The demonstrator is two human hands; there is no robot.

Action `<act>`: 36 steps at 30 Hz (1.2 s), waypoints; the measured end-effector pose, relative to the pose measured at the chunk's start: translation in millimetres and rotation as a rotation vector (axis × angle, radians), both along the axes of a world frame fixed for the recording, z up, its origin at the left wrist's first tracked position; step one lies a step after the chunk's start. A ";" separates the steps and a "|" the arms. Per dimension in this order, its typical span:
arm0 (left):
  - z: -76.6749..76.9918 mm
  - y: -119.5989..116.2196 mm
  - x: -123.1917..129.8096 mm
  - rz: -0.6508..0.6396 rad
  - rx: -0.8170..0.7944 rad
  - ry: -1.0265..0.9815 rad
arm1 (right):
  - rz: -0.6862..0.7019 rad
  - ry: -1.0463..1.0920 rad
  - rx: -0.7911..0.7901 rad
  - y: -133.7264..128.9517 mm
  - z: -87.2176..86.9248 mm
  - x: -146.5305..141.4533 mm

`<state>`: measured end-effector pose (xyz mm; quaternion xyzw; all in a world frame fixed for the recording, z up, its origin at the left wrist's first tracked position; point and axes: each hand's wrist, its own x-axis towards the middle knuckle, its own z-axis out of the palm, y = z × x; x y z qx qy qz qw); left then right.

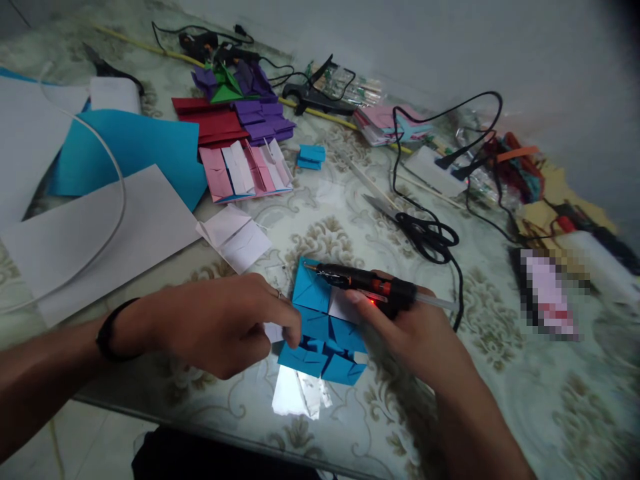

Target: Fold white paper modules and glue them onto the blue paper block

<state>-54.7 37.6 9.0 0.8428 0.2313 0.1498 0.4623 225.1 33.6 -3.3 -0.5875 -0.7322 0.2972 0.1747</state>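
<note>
On the near middle of a floral-patterned tablecloth (330,230), a blue folded paper (311,290) lies between the two hands, made up of several creased sections with small flaps standing up along its near part. Right hand (423,337) closed round a glue gun (395,293), thumb along the near side of the body; a small red light glows there. Nozzle points left, over the far left section of the blue paper; contact cannot be told. A clear stick juts from the gun's right end.

Left hand (215,327) half curled, palm down, index finger bent toward the left edge of the blue paper. Whether it presses or grips the paper: cannot tell. Dark wristband (111,331) on that arm.

Far left of the blue paper, a white folded paper (243,243); beyond it a pink folded paper (216,175), then red folded paper (215,127) and purple folded paper (263,123). A small blue folded piece (311,157) just to the right of these. Left side: large white sheet (105,240) overlapping a blue sheet (135,143), a pale cord (123,193) looping across. Right, beyond the gun: black-handled scissors (425,237), blades angled far left.
</note>
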 end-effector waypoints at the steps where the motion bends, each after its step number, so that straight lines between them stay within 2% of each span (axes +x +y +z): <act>1: 0.3 0.2 0.1 -0.002 0.002 0.001 | 0.002 0.001 0.000 -0.1 0.0 0.2; 9: -1.3 2.0 0.3 -0.010 -0.021 -0.021 | 0.037 0.010 0.007 -3.6 4.9 1.5; 15: -1.9 3.2 0.1 -0.015 -0.022 -0.016 | 0.070 0.016 0.074 -9.1 6.7 3.7; 26: -1.9 5.2 1.2 -0.027 -0.039 0.015 | 0.161 0.035 0.018 -11.6 13.9 3.7; 36: -4.4 4.1 1.3 -0.020 -0.022 0.016 | 0.185 0.037 0.056 -13.8 12.4 2.6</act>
